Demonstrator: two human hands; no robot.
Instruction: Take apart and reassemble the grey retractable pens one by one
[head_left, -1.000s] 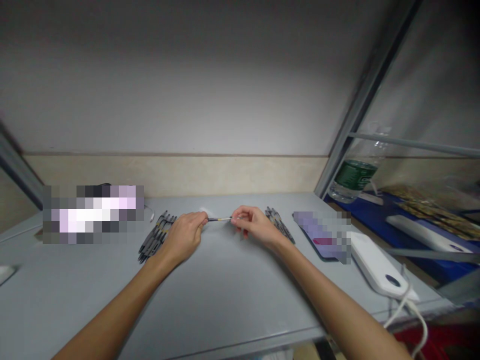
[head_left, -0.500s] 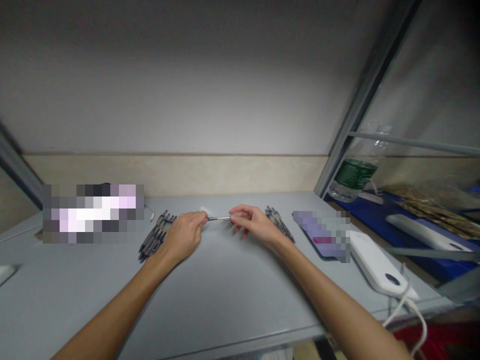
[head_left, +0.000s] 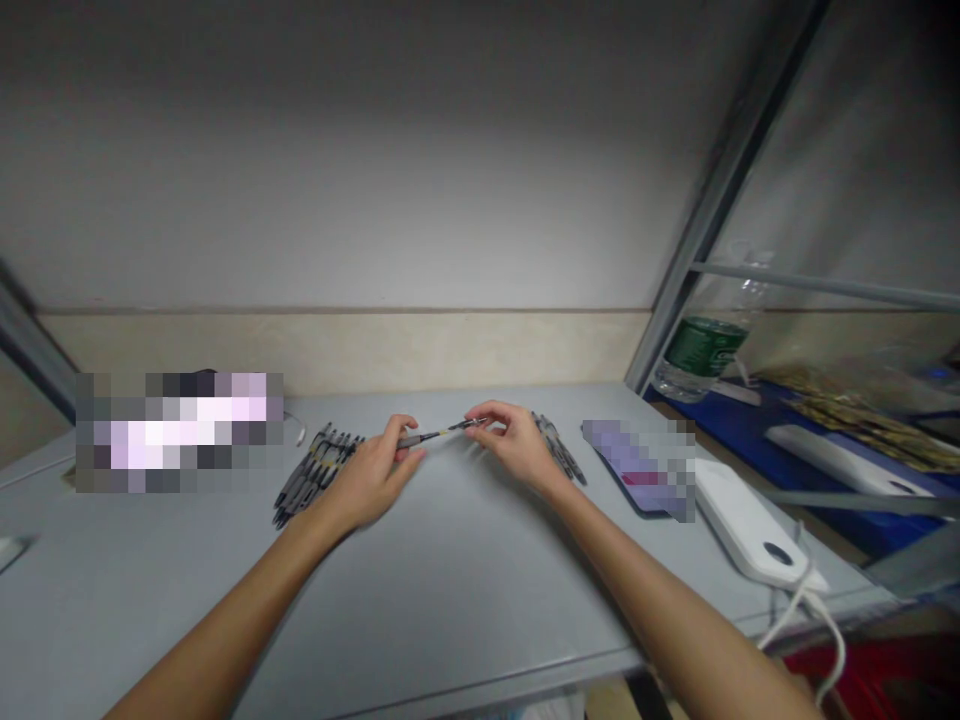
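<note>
A slim dark grey pen (head_left: pixel 433 435) with a yellowish band spans the gap between my two hands above the grey desk (head_left: pixel 450 560). My left hand (head_left: pixel 379 470) pinches its left end between thumb and fingers. At the other end, my right hand (head_left: pixel 506 440) grips the pen with its fingertips. Several similar pens (head_left: pixel 311 475) lie side by side under and left of my left wrist. Another group of pens (head_left: pixel 559 450) rests just right of my right hand, partly hidden by it.
Right of the pens lie a blurred purple phone-like object (head_left: pixel 634 475) and a white device (head_left: pixel 750 525) with a white cable (head_left: pixel 832 630). A plastic bottle (head_left: pixel 701 355) stands behind the metal rail (head_left: pixel 817 285). A pixelated object (head_left: pixel 180 430) sits at the back left.
My left hand's fingers have loosened and reshaped around the pen, and more of its grey barrel now shows. The pen tilts up towards my right hand. The view has shifted slightly.
</note>
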